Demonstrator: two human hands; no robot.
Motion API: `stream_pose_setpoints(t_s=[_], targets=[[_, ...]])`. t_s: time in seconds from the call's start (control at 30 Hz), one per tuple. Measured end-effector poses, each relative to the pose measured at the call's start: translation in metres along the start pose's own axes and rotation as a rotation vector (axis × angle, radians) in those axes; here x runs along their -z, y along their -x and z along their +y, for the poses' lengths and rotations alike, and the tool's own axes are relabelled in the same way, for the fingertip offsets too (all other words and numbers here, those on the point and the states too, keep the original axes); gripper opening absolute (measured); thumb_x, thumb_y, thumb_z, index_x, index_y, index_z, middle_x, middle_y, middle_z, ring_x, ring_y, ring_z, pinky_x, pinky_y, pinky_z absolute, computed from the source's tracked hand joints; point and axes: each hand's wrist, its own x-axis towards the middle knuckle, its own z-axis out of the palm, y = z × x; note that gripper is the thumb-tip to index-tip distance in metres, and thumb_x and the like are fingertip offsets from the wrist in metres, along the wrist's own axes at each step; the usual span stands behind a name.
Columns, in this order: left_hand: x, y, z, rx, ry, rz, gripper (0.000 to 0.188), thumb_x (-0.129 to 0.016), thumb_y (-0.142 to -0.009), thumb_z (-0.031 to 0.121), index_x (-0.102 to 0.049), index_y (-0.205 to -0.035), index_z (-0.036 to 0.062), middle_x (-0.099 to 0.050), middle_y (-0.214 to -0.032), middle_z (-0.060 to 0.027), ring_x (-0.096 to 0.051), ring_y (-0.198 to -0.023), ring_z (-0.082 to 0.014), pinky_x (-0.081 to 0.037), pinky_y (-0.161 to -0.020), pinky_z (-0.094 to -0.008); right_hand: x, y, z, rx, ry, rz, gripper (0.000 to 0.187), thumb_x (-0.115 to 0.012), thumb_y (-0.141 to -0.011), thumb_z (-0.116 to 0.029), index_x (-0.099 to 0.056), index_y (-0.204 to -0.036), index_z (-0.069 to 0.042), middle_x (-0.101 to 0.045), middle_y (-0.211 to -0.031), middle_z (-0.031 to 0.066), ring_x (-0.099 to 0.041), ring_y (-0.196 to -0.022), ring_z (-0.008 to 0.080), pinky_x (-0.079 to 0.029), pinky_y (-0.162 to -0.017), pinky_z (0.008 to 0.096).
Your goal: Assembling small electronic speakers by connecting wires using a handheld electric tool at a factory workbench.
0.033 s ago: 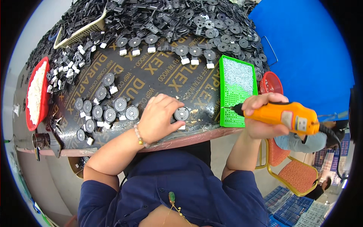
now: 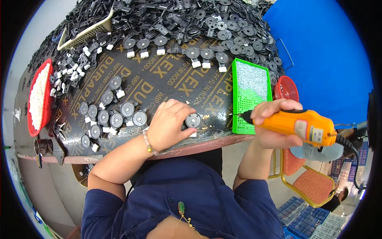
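My left hand [image 2: 169, 123] is curled round a round black plastic part [image 2: 193, 120], thumb and forefinger at its rim. A white block juts from the part at its near side. It lies on the table by the front edge. In my right hand [image 2: 274, 123] is an orange electric screwdriver [image 2: 306, 126], held level and pointing left. Its black nose and thin bit are above the near end of a green perforated tray [image 2: 242, 127]. Small silvery pieces, perhaps screws, fill the tray's far part [image 2: 250, 77].
Left of my hand lie several similar black discs with white blocks [image 2: 116, 119]. More stand in a row [image 2: 193, 53] before a heap of black parts [image 2: 159, 20]. A red tray of white pieces [image 2: 39, 99] is at far left; a red basket [image 2: 287, 88] sits beyond the green tray.
The screwdriver has shifted slightly left and down, its bit now reaching the green tray's left rim. My left hand stays at the black part.
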Motion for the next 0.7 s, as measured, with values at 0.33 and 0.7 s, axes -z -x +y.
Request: stream_pose_setpoints(t_s=[0.33,0.7], targets=[[-0.005,0.003,-0.001,-0.024,0.025,0.017,0.045,-0.082,-0.067,0.025,-0.066,-0.106,0.0089,-0.063,-0.102,-0.0043,-0.055,-0.100,-0.0242,-0.043,-0.088,-0.0376,-0.057,0.017,0.040,-0.184,-0.195,-0.184,0.086,-0.061,-0.072,-0.077,-0.047,-0.110,-0.002,-0.062,-0.080,0.0120,-0.062,-0.061,0.0170,-0.053,-0.059,0.0303],[-0.006,0.003,-0.002,-0.005,0.049,0.008,0.046,-0.081,-0.066,0.024,-0.066,-0.106,0.0079,-0.062,-0.100,-0.0051,-0.055,-0.100,-0.0245,-0.043,-0.086,-0.0377,-0.062,0.016,0.046,-0.254,-0.100,-0.298,0.082,-0.062,-0.071,-0.078,-0.047,-0.100,-0.003,-0.060,-0.078,0.0105,-0.059,-0.058,0.0156,-0.053,-0.058,0.0286]])
